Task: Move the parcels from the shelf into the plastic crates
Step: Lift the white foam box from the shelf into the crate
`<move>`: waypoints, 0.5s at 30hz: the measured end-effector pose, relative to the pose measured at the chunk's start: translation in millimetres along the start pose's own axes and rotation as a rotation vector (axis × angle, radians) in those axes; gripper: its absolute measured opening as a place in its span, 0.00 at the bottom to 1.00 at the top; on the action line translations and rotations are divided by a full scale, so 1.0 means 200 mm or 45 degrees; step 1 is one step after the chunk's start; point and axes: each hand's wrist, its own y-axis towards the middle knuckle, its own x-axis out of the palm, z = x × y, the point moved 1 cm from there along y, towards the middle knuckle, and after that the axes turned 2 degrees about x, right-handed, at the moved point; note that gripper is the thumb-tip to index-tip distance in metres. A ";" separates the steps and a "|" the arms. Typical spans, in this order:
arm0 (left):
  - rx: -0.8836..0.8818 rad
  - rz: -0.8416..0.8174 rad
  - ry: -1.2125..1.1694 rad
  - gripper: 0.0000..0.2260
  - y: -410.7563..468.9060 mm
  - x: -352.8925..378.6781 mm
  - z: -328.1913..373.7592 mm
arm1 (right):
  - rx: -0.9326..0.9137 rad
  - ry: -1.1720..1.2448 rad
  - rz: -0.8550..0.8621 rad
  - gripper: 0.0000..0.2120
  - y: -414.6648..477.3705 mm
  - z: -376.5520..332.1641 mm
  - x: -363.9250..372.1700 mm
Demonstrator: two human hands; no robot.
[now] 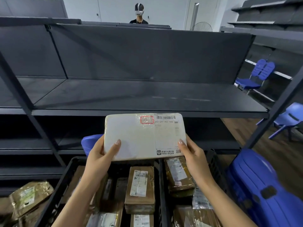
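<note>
This is a parcel stockroom or sorting room, more like a warehouse than a home. Dark metal shelving [147, 95] spans the view from 9 to 3 o'clock, and more racks [265, 12] of the same kind stand at 2 o'clock. At 6 o'clock, 2 black plastic crates [55, 190] sit side by side, packed with taped brown parcels [140, 185] bearing printed shipping labels. A white parcel [144, 136] at centre carries a barcode and a routing number. Plain white walls [114, 9] show at 12 o'clock, with wood-look floor [237, 128] and blue plastic chairs [262, 71] at 3 o'clock.
</note>
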 end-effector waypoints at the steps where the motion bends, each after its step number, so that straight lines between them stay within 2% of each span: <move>1: 0.001 0.000 -0.003 0.12 0.00 0.00 0.00 | 0.013 0.000 0.005 0.19 0.00 0.00 0.00; 4: -0.005 0.008 -0.001 0.13 0.01 0.00 -0.02 | 0.056 -0.016 0.012 0.14 0.02 0.01 0.02; 15: -0.119 0.069 0.103 0.13 0.00 -0.05 -0.14 | 0.172 -0.171 0.021 0.14 0.00 0.09 0.07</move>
